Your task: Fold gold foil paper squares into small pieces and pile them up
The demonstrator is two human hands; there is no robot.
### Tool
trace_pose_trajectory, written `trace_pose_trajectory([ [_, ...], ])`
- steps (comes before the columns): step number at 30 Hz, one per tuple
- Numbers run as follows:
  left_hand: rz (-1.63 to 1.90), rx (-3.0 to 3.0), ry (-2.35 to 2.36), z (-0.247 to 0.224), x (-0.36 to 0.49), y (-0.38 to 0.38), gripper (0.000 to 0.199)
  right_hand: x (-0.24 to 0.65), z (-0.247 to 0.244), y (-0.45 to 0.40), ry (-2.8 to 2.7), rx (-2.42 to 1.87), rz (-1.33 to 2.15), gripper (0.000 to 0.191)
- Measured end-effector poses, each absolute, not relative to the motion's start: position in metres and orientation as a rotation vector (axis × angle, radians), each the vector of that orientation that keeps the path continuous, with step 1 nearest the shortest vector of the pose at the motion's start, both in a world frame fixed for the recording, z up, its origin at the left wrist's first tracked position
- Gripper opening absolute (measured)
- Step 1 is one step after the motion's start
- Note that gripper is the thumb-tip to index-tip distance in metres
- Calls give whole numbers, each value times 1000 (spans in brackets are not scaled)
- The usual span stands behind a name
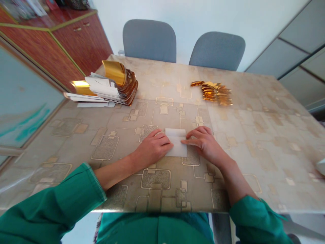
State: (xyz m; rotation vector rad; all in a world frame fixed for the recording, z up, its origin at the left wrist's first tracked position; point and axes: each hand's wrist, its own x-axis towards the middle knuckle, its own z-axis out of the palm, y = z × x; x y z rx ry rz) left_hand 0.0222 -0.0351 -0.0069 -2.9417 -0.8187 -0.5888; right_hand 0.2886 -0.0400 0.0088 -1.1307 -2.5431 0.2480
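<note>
White folded paper (pixel 176 144) lies flat in the near half of the table (pixel 264 135), about mid-width, with a fold line across it. The left hand (pixel 152 147) sits palm-down, its fingers (pixel 166 142) touching the paper's left side. The right hand (pixel 207 144) is also palm-down, its fingers (pixel 190 142) lying over the paper's right side. Neither hand is clenched or pinching; both are flat and open on the paper (how hard they press, cannot tell). The hands are just apart, with the paper between them.

Green sleeves (pixel 50 203) cover both forearms, cuffs pushed just back from the wrists. The table has a beige cover with a gold rectangle pattern. Toward the far-left corner sits a curved stack of white paper strips and gold foil (pixel 119 83), with loose white sheets (pixel 86 100) at its near side. Near the far edge, right of centre, lies a pile of folded gold foil pieces (pixel 212 92). Two grey chairs (pixel 149 40) stand past the far edge, and a reddish wooden cabinet (pixel 81 40) stands beyond the far-left corner. A small white object (pixel 321 166) is cut off at the right edge of the view.
</note>
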Motion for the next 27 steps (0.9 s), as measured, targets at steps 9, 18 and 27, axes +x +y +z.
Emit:
trace_pose_trajectory([
  [9,-591,-2951,-779,-10,24,-35,19,278,1,-39,-2260,-1213,350,24],
  [18,-664,-2964,-720,-12,22,-32,17,254,-10,-44,-2143,-1648,266,28],
  [27,-790,-2964,-651,-17,19,-25,19,259,-9,-40,-2106,-1681,372,50],
])
